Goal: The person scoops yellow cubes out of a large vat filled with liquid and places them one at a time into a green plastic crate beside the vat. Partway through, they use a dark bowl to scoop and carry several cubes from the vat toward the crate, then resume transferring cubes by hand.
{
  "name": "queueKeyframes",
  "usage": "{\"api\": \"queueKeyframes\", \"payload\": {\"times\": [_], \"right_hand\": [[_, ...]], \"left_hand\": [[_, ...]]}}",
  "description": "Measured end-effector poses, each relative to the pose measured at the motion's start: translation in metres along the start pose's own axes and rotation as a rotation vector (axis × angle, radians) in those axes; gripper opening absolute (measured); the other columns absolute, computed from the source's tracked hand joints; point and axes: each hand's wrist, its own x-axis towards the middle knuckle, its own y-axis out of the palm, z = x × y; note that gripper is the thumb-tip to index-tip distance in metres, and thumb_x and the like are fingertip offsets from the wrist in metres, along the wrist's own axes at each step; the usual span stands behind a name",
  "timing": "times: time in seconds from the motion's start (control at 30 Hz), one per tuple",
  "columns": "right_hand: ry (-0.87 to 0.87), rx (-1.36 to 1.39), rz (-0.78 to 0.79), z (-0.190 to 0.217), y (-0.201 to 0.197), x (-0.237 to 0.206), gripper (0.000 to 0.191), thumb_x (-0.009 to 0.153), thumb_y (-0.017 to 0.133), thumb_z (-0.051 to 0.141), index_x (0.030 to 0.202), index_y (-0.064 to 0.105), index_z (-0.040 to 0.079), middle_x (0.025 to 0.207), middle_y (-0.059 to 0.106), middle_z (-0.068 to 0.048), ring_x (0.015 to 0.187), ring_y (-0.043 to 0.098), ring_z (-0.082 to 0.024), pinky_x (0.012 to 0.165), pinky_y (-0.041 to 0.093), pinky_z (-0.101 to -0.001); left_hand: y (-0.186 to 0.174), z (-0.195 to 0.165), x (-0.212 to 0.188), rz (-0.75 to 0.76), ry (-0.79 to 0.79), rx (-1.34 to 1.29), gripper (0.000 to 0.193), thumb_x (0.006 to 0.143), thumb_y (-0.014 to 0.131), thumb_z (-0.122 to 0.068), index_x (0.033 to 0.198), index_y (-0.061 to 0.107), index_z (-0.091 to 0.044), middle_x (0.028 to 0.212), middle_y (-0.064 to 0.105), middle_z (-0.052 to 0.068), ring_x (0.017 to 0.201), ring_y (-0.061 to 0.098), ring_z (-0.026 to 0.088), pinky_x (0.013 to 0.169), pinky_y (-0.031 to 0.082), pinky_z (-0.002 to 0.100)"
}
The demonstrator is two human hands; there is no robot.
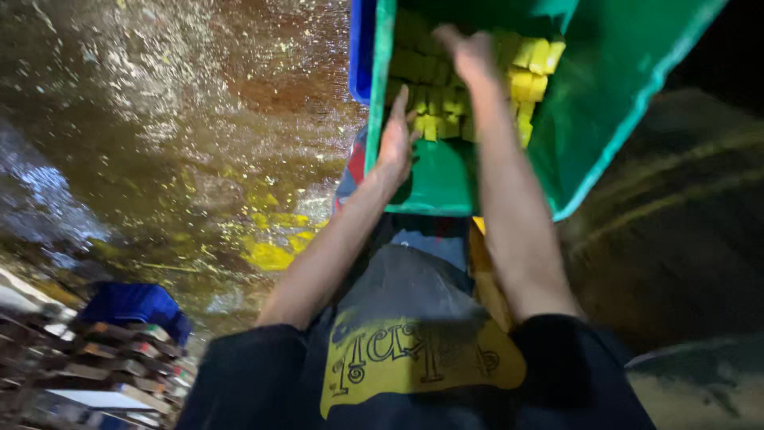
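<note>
A pile of yellow blocks (446,87) sits inside a green bin (621,103) at the far side of the scene, up at the top of the view. The blocks are small and packed close together against the back of the bin. Both bare arms reach out into the bin.

The left hand (395,139) lies on the near edge of the pile, with its fingers straight and spread a little, touching the blocks. It is not wrapped around any block. The right hand (468,54) is farther in, on top of the pile. It is blurry, so I cannot tell if its fingers are pinching a block or just lying flat.

A blue bin (362,48) stands just to the left of the green one, touching its side. On the left, the floor (183,119) is wet, brown and shiny, with yellow bits (270,255) scattered on it. Near the bottom left is a blue box (131,306) on top of stacked wooden pallets (95,358). Closest of all is the person's dark shirt (414,358) with a yellow patch on it.
</note>
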Motion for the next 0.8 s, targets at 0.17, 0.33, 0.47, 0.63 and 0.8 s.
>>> {"api": "queueKeyframes", "payload": {"times": [0.17,0.33,0.47,0.63,0.8], "right_hand": [[-0.155,0.857,-0.102,-0.045,-0.095,-0.138,0.053,0.097,0.074,0.031,0.140,0.059,0.004,0.139,0.065,-0.008,0.122,0.067,-0.020,0.097,0.058,-0.0352],[-0.527,1.122,-0.298,-0.063,-0.158,-0.398,0.041,0.105,0.071,0.005,0.144,0.057,0.001,0.145,0.058,-0.013,0.130,0.062,-0.022,0.112,0.053,-0.0351],[-0.456,1.093,-0.729,-0.184,-0.190,-0.536,0.035,0.100,0.072,0.004,0.132,0.059,0.000,0.137,0.062,-0.016,0.119,0.070,-0.022,0.102,0.061,-0.0349],[0.297,0.514,-0.767,-0.415,-0.131,-0.528,0.031,0.110,0.057,0.015,0.136,0.062,-0.001,0.129,0.064,-0.024,0.110,0.065,-0.037,0.086,0.055,-0.0521],[0.674,0.170,-0.590,-0.526,-0.013,-0.464,0.039,0.114,0.048,0.028,0.133,0.066,0.000,0.120,0.064,-0.028,0.101,0.061,-0.049,0.076,0.052,-0.0651]], "left_hand": [[0.051,-0.028,-0.036,0.207,0.519,0.038,0.071,0.097,0.046,-0.056,0.153,0.046,-0.011,0.156,0.049,0.009,0.137,0.052,0.029,0.108,0.038,0.047],[0.179,-0.004,-0.151,0.762,0.922,0.114,0.029,0.106,0.065,-0.031,0.121,0.064,-0.006,0.115,0.066,0.007,0.109,0.064,0.023,0.095,0.052,0.041],[0.284,0.095,-0.245,0.890,1.352,1.064,0.026,0.104,0.068,-0.032,0.097,0.072,-0.008,0.088,0.078,0.004,0.078,0.078,0.018,0.068,0.062,0.034],[0.355,0.279,-0.233,1.446,1.549,1.755,0.041,0.091,0.071,-0.034,0.124,0.063,-0.012,0.104,0.074,0.014,0.092,0.072,0.034,0.078,0.058,0.046],[0.300,0.356,-0.126,1.351,1.218,2.602,0.043,0.090,0.070,-0.028,0.128,0.061,-0.010,0.113,0.068,0.015,0.102,0.067,0.034,0.088,0.054,0.044]]}}
